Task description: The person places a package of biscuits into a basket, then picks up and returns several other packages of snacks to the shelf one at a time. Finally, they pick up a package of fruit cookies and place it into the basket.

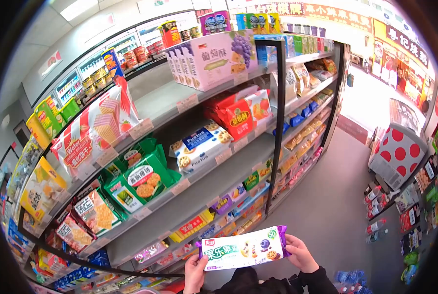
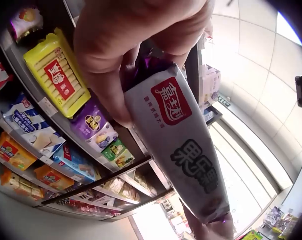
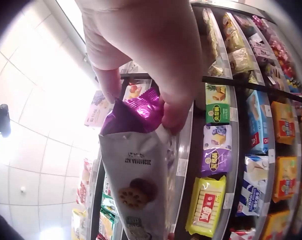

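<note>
A long white biscuit packet [image 1: 242, 251] with purple crimped ends, a blueberry and cookie picture and green lettering is held level in front of the body. My left hand [image 1: 195, 272] pinches its left end, and my right hand [image 1: 301, 254] grips the right end. Up close in the left wrist view, the left hand's fingers [image 2: 122, 107] and thumb squeeze the purple end of the packet [image 2: 173, 135], beside a red logo. In the right wrist view the fingers [image 3: 173, 112] hold the other shiny purple end, with a printed date code just below it.
Grey shelves [image 1: 155, 215] of snacks run along the left and ahead. They bear a wafer bag [image 1: 99, 130], green cracker packs [image 1: 143, 181] and pink grape-biscuit boxes [image 1: 219, 59]. Bottles [image 1: 374, 208] and a polka-dot covered object [image 1: 400, 154] stand at the right beyond the grey floor [image 1: 322, 196].
</note>
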Demonstrator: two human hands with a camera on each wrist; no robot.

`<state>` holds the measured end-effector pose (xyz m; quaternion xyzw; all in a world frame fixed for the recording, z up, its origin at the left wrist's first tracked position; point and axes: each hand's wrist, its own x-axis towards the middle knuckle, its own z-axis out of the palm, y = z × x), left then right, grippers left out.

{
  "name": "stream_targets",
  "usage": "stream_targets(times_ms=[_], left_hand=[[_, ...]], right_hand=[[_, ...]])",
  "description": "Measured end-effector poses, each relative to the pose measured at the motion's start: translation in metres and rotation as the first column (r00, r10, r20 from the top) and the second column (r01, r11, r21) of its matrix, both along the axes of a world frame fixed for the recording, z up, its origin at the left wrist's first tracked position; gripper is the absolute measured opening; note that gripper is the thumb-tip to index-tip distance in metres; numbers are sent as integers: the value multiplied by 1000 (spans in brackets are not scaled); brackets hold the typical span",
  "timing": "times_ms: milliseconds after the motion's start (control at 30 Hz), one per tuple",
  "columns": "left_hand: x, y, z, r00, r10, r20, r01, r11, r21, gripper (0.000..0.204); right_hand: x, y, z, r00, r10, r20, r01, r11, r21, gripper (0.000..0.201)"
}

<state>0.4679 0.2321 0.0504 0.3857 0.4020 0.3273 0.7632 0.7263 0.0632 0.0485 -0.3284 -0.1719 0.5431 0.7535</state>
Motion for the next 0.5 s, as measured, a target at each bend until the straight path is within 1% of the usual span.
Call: stream_targets(times_ms=[33, 67, 100, 133, 200, 267, 300, 333, 367, 400, 433, 467, 500], left_hand=[[2, 9, -4, 1000, 25, -20, -23, 996, 84, 14], [11, 20, 2, 998, 48, -37, -41, 985, 169, 12], [21, 25, 10, 994, 103, -26, -100, 989, 108, 9], [26, 37, 9, 995, 99, -21, -96, 990, 99, 9], [30, 55, 5, 994, 95, -52, -79, 963, 259, 9], [39, 72, 13, 993, 102, -64, -83, 966, 244, 9], [42, 80, 17, 994, 81, -78, -60, 967, 249, 12], [44, 87, 20, 994, 60, -96, -34, 967, 251, 15], [46, 94, 18, 995, 37, -95, -10, 962, 271, 14], [50, 97, 20, 993, 31, -113, -1, 967, 254, 14], [56, 100, 25, 993, 31, -117, -2, 970, 243, 13], [63, 105, 29, 993, 32, -114, -3, 970, 242, 12], [64, 110, 22, 988, 28, -155, 14, 964, 267, 13]], right_hand=[[3, 11, 3, 998, 3, 55, -1, 1000, -30, 54], [7, 23, 6, 994, 2, 110, 4, 998, -58, 55], [11, 36, 8, 993, -3, 120, 10, 998, -61, 55], [15, 50, 10, 991, -2, 132, 10, 998, -59, 54], [19, 72, 14, 991, -1, 136, 11, 997, -73, 54], [28, 93, 21, 964, 19, 264, 20, 990, -143, 55], [29, 102, 26, 955, -7, 297, 57, 986, -160, 53], [34, 110, 28, 958, -6, 287, 58, 983, -174, 53], [40, 117, 30, 924, 35, 381, 56, 973, -225, 53], [44, 122, 29, 882, 84, 465, 55, 959, -278, 52], [46, 127, 27, 832, 37, 554, 130, 957, -259, 47], [49, 128, 25, 837, 37, 545, 131, 955, -267, 47], [57, 132, 26, 775, 62, 629, 156, 946, -285, 45]])
